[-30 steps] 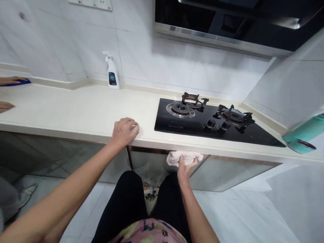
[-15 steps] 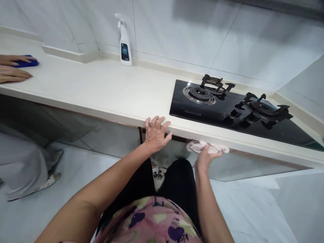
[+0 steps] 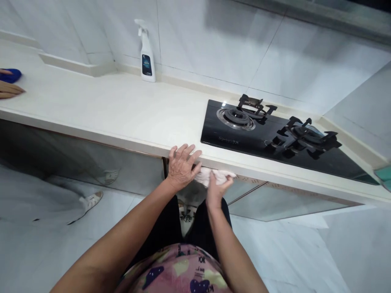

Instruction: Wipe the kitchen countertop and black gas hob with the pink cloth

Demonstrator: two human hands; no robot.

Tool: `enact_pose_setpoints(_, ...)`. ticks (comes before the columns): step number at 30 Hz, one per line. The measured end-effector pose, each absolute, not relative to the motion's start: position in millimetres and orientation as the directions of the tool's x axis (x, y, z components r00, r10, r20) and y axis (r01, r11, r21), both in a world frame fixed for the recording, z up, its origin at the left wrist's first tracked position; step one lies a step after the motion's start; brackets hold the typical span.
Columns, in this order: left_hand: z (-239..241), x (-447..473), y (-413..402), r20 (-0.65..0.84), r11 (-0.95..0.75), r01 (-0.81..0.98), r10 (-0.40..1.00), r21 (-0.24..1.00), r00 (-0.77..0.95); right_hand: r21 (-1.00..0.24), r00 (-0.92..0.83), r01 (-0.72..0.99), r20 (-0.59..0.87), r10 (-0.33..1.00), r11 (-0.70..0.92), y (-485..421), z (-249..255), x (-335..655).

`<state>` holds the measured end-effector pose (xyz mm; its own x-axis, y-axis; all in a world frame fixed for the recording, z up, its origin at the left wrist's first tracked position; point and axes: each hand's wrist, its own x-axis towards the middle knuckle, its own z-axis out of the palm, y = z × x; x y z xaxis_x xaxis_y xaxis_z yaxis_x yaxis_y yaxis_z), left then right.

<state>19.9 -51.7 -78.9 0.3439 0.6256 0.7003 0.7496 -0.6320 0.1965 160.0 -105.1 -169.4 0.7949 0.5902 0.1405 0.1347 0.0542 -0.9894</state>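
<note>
My left hand [image 3: 182, 166] rests on the front edge of the pale countertop [image 3: 122, 108], its fingers spread over the rim. Close beside it, below the edge, my right hand [image 3: 216, 190] grips a whitish cloth [image 3: 203, 176] and presses it against the top of the cabinet front [image 3: 253, 195]. Part of the cloth lies behind my left thumb. Above both hands, set into the counter, is a black gas stove [image 3: 241, 140] with two burners.
A white spray bottle [image 3: 147, 61] stands by the tiled wall. At the far left, another person's hand [image 3: 10, 89] lies beside a blue cloth [image 3: 12, 75] on the counter; that person's shoe [image 3: 91, 201] is on the floor. Something green [image 3: 383, 176] sits at the right edge.
My right hand has slid the cloth leftward along the cabinet top, up to my left hand. My left hand stays on the edge. The other person's foot has moved right.
</note>
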Motion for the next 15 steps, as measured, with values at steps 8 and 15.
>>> enact_pose_setpoints(8,-79,28,-53,0.728,-0.636,0.735,0.617,0.236,0.300,-0.986,0.910,0.145,0.166,0.380,0.084,-166,-157,347)
enact_pose_setpoints(15,-78,29,-54,0.732,-0.616,0.758,0.614,0.213,0.294,-0.970,0.930,0.180,0.223,0.293,0.165,-184,-157,402)
